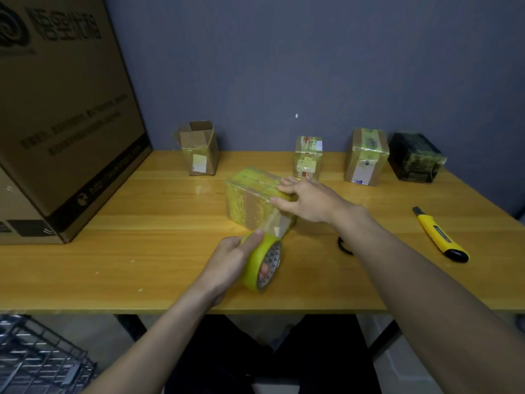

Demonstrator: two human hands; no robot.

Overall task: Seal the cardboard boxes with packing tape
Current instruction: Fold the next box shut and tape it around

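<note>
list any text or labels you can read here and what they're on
Large cardboard box, top: big dark Chinese characters beside a swirl logo, too blurred to read surely.
Same box, side: lines of small print, blurred.
Same box, dark lower band: seems to begin "http", the rest unreadable.
Stickers on the small boxes at the back: too small to read.
Tape roll: no text, only a triangle pattern inside.

Packing room, taped boxes [366, 156], wooden table [170, 251]
</note>
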